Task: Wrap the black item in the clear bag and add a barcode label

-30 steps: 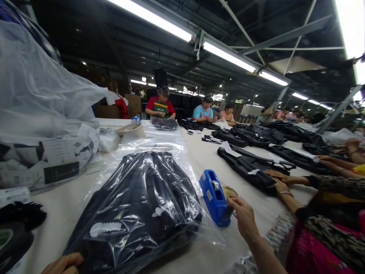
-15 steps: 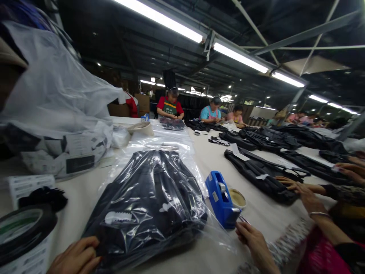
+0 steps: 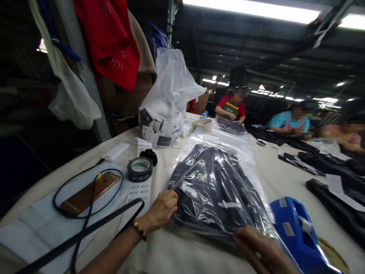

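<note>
A clear plastic bag (image 3: 216, 186) holding a folded dark garment lies on the cloth-covered table (image 3: 279, 179) in front of me. My left hand (image 3: 161, 209) grips the bag's near left corner, fingers curled on the plastic. My right hand (image 3: 262, 251) rests on the bag's near right edge, right beside a blue tape dispenser (image 3: 299, 236). A roll of black tape (image 3: 139, 168) sits left of the bag, on strips of printed labels.
A phone (image 3: 88, 192) with a black cable lies on white paper at the left, with a white power bank (image 3: 115, 151) behind. A plastic sack of printed tags (image 3: 164, 114) stands farther back. Several other people work on dark garments (image 3: 330, 163) along the right.
The view has swung left, showing the phone and tape roll. My right hand left the tape dispenser and came onto the bag's near edge. My left hand took hold of the bag's corner.
</note>
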Action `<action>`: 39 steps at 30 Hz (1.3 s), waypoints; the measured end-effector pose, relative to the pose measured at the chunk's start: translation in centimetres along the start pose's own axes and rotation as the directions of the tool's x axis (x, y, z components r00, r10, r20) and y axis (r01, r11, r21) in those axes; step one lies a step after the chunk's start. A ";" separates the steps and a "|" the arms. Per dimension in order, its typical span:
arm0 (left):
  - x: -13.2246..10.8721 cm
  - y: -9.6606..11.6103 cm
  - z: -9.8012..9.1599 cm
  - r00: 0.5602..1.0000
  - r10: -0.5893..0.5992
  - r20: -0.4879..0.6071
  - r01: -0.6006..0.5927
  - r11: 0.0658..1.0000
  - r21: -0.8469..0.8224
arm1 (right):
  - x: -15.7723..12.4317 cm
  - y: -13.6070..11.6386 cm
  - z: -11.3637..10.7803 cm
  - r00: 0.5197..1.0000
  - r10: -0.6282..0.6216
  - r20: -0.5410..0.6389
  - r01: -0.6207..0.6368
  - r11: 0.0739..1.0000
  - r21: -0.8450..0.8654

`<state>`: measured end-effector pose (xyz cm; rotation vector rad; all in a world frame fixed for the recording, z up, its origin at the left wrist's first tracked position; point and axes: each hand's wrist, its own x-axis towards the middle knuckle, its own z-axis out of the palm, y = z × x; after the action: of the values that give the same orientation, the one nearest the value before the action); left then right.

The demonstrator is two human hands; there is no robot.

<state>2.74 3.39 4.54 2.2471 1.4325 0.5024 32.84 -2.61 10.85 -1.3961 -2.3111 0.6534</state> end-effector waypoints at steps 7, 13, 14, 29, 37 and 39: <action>0.1 -0.3 0.4 1.000 -0.023 -0.018 0.022 0.998 -0.060 | 11.3 -6.8 5.2 0.909 -0.170 0.381 0.312 0.884 -0.349; -0.2 -0.6 0.5 1.000 -0.018 -0.018 0.016 0.994 -0.108 | 13.5 -7.1 8.3 0.890 -0.090 0.446 0.320 0.821 -0.472; -0.3 -0.7 0.5 1.000 -0.009 -0.012 0.007 0.993 -0.116 | 13.6 -7.2 8.6 0.895 -0.070 0.441 0.304 0.818 -0.488; 0.3 -1.2 0.9 0.998 -0.046 0.036 0.052 0.981 -0.188 | 13.5 -7.5 9.4 0.911 0.097 0.400 0.147 0.831 -0.537; 0.8 -1.1 0.9 0.990 -0.122 0.068 0.133 0.974 -0.184 | 14.4 -8.2 9.4 0.917 0.230 0.327 -0.020 0.843 -0.538; 0.8 -1.1 1.0 0.989 -0.133 0.059 0.141 0.975 -0.174 | 14.6 -8.5 9.4 0.916 0.250 0.314 -0.050 0.847 -0.529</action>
<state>2.70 4.34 3.21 1.9923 1.4466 0.5082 15.27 5.11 8.75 -1.8397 -2.8454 0.3755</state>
